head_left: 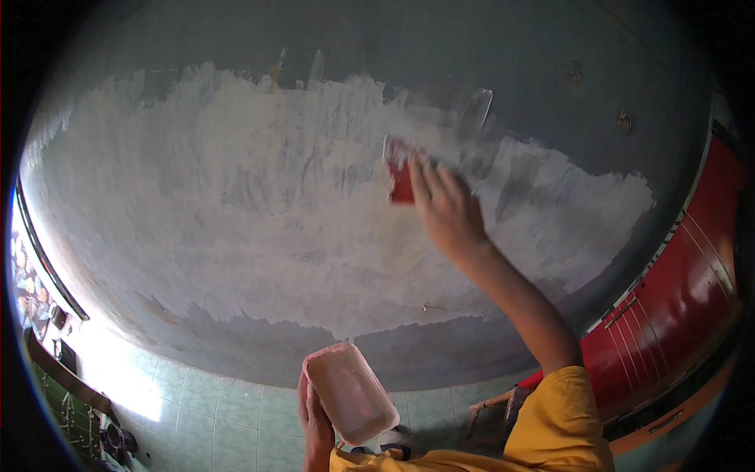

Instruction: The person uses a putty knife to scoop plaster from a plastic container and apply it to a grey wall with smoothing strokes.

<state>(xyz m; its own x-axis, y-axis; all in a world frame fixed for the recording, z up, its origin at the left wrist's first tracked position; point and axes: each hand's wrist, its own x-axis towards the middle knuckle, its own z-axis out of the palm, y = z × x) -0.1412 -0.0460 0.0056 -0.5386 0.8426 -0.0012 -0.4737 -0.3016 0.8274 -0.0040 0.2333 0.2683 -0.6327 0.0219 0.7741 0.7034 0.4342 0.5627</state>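
Note:
My right hand (440,200) grips a red flat spreader (401,181) with whitish material on it and presses it against the grey wall (362,31) inside a broad, rough patch of whitish coating (275,204), near the patch's upper right. A streak of fresh material shows just above and right of the tool. Low in the view, my left hand (312,409) grips a pale pink rectangular tub (351,389) by its left side, tilted so its inside shows some smeared residue.
A glossy red cabinet or door (668,283) stands at the right, with a small wooden frame (487,413) below it. Pale green tiled floor (220,417) runs along the bottom. At the left are a bright opening, patterned fabric (30,291), a green board with hanging items (67,417) and dark objects (118,444).

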